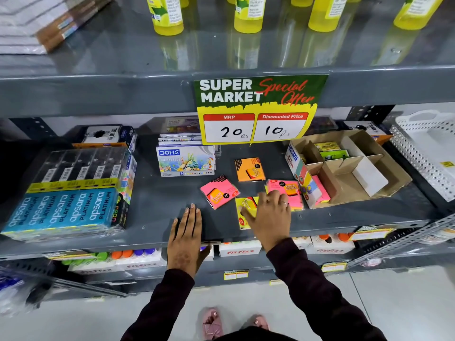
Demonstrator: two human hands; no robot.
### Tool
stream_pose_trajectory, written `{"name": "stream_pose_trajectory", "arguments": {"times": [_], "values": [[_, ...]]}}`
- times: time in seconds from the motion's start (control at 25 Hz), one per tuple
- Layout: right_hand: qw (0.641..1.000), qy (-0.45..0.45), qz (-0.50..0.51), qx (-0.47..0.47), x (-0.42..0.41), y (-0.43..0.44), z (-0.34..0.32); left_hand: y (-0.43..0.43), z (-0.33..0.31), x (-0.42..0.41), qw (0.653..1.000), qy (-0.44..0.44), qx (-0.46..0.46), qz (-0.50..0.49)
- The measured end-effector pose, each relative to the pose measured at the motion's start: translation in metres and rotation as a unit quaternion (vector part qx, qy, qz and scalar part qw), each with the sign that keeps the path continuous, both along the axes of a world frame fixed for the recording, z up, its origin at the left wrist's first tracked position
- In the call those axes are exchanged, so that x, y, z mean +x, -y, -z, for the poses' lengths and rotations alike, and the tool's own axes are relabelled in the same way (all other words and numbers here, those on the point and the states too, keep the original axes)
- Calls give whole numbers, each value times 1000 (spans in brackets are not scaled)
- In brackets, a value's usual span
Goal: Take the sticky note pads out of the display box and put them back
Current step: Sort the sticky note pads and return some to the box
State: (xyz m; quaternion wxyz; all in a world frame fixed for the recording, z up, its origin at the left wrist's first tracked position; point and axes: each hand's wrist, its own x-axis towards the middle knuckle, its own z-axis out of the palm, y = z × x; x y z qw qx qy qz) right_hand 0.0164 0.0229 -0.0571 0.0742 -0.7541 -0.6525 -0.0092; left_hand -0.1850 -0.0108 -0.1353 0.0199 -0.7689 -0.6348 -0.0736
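The cardboard display box (376,190) with dividers sits on the grey shelf (152,200) at the right; a pink pad (321,190) leans in its front compartment and green and yellow packs (332,153) lie at its back. Loose on the shelf are an orange sticky note pad (250,169), a pink pad (219,191), a yellow pad (246,209) and a pink stack (285,188). My right hand (269,217) lies spread over the yellow pad and the pink stack, holding nothing. My left hand (187,232) rests flat on the shelf's front edge.
A DOMS oil pastels box (186,161) stands behind the pads. Apsara pencil packs (66,207) fill the left. A price sign (256,109) hangs above. A white perforated basket (428,153) is at the far right. Yellow bottles (248,13) stand on the upper shelf.
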Motion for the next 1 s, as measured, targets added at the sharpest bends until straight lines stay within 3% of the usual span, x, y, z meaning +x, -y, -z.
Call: {"name": "stream_pose_trajectory", "arguments": {"times": [0.08, 0.24, 0.4, 0.56, 0.68, 1.0], "values": [[999, -9, 41, 22, 19, -11, -6, 0, 0, 0, 1000, 0, -1, 0], [995, -26, 89, -41, 41, -23, 2, 1, -2, -1, 1000, 13, -9, -2], [996, -2, 83, 8, 33, -24, 3, 1, -2, 0, 1000, 9, -17, -4], [998, -2, -28, 64, -2, -27, -1, 2, -2, 0, 1000, 8, 4, -1], [990, -13, -127, 55, -40, -30, 4, 2, -5, 2, 1000, 25, 9, -6], [987, -22, -159, -10, -59, -36, 11, 1, -5, 2, 1000, 20, 0, -13]]}}
